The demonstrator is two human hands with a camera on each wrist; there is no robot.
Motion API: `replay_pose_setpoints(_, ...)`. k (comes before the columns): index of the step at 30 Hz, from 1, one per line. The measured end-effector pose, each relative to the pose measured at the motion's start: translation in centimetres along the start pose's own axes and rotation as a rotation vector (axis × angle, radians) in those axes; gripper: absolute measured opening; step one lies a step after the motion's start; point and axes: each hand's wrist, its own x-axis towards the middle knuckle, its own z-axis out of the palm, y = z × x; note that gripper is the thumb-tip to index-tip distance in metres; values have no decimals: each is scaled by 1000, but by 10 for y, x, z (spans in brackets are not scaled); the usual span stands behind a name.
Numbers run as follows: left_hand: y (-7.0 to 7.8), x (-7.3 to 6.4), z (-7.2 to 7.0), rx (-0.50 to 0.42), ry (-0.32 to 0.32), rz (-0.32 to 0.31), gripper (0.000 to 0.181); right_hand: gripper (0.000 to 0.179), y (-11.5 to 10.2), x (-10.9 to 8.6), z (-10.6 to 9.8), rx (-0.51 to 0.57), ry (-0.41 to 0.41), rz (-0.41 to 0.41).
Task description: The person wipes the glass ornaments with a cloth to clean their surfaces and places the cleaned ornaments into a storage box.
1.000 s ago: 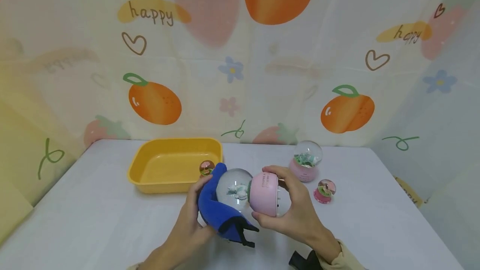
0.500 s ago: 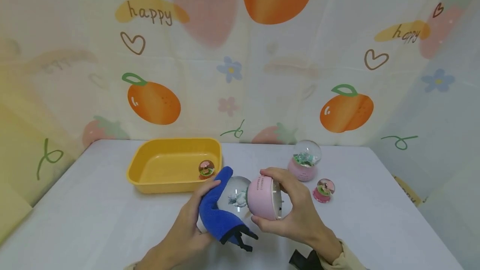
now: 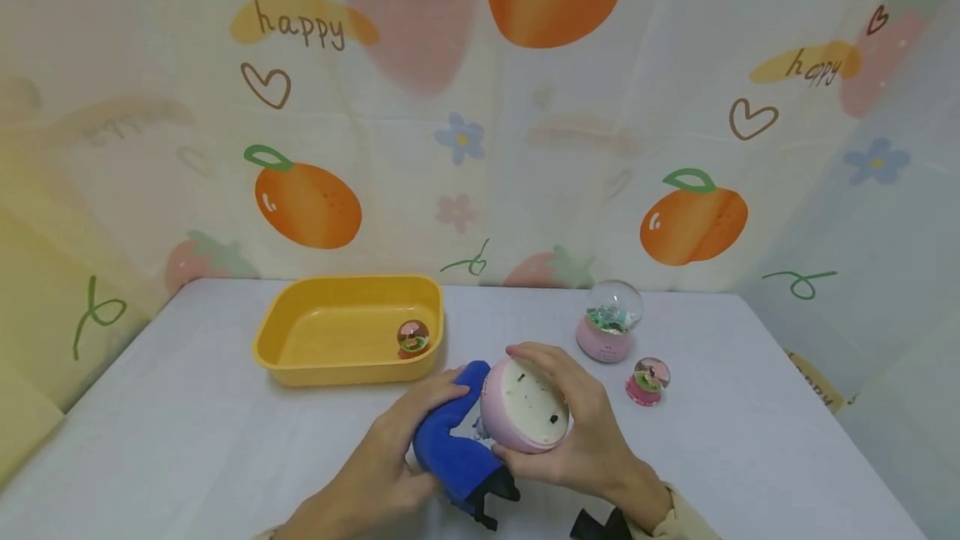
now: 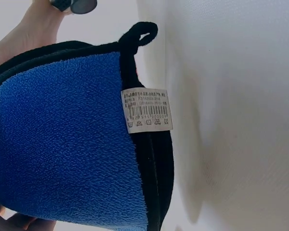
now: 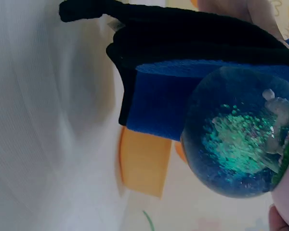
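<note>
My right hand (image 3: 585, 432) grips the pink base of a large snow globe (image 3: 528, 407), tipped so its white underside faces me. In the right wrist view the glass ball (image 5: 241, 139) shows a pale figure and green glitter inside. My left hand (image 3: 382, 448) holds a folded blue cloth (image 3: 457, 452) with black edging around the glass side of the globe. A label and a black loop stand out on the cloth (image 4: 72, 134) in the left wrist view. In the head view the cloth and base hide most of the glass.
A yellow tray (image 3: 315, 375) at the back left holds a small snow globe (image 3: 412, 338). To the right stand another large snow globe (image 3: 606, 338) with a pink base and a small one (image 3: 647, 382). A black strap (image 3: 600, 525) is by my right wrist.
Both hands have moved slightly down and toward the right. The snow globe has turned from lying sideways, so its white underside now faces me and its glass is mostly out of sight.
</note>
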Motion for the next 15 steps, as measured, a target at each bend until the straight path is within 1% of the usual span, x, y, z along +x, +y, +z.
replay_pose_setpoints(2, -1, 0, 0, -5, 11, 10, 82, 84, 0, -1, 3, 27, 18, 14)
replay_pose_setpoints(6, -3, 0, 1, -47, 57, 57, 74, 91, 0, -3, 8, 87, 47, 40)
replay_pose_setpoints(9, -4, 1, 1, -107, 84, 42, 68, 94, 0, -4, 8, 124, 55, 59)
replay_pose_setpoints(11, -4, 1, 1, -143, 96, 12, 66, 95, 1, -4, 8, 155, 57, 64)
replay_pose_setpoints(15, -5, 1, 1, -181, 131, 1, 62, 96, 1, -4, 8, 221, 47, 91)
